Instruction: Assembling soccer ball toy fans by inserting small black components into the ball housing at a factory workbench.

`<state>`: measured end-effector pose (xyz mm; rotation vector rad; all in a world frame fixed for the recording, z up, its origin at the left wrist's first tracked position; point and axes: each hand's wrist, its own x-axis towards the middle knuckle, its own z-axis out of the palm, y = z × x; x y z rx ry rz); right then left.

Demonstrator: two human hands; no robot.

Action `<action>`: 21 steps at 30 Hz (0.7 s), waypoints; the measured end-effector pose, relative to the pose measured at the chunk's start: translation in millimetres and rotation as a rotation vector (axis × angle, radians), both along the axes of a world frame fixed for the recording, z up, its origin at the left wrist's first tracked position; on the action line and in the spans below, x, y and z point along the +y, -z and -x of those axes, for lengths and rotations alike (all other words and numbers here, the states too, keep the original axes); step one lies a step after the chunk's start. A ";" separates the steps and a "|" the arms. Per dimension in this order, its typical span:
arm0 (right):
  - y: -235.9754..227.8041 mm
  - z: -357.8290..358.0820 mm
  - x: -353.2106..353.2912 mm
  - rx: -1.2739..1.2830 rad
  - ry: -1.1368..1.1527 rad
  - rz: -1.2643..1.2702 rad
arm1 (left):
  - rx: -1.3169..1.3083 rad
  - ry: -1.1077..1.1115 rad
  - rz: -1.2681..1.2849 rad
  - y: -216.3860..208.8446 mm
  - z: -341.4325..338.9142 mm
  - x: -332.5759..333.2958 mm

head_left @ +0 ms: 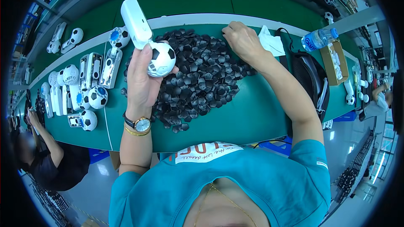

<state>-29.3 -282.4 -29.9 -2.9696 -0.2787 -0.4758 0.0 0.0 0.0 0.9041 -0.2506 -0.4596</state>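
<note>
**Right edge crowded, company on both sides**

From my remote seat I can make out a blue-capped bottle (316, 40) just beside an open cardboard box (339, 78). Closer in, a white cloth (271, 42) lies near a black bag (310, 77). At far left I have a co-worker (63, 166) in a dark top; at far right, a small, blurry person (376, 108) in a light one.

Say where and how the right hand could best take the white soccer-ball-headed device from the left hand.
Probably by the middle of its white handle, coming from the person's right: the long handle juts out uncovered, while the left hand cups the soccer-ball head.
</note>
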 end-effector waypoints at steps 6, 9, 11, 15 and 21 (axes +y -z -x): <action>1.3 -4.9 -3.2 -0.015 0.011 0.181 | 0.005 -0.001 0.001 -5.8 2.0 -1.4; -3.6 1.2 -2.7 -0.055 -0.006 -0.079 | 0.031 -0.011 0.016 -6.8 2.7 -4.0; -17.7 11.2 7.3 -0.035 0.013 -0.487 | 0.064 -0.009 0.036 -7.9 1.6 -5.6; -65.5 41.1 77.5 0.183 -0.008 -1.064 | 0.082 -0.032 0.019 -7.5 4.4 -6.8; -57.6 47.9 122.5 0.085 -0.141 -1.417 | 0.078 -0.034 0.009 -6.3 12.6 -16.4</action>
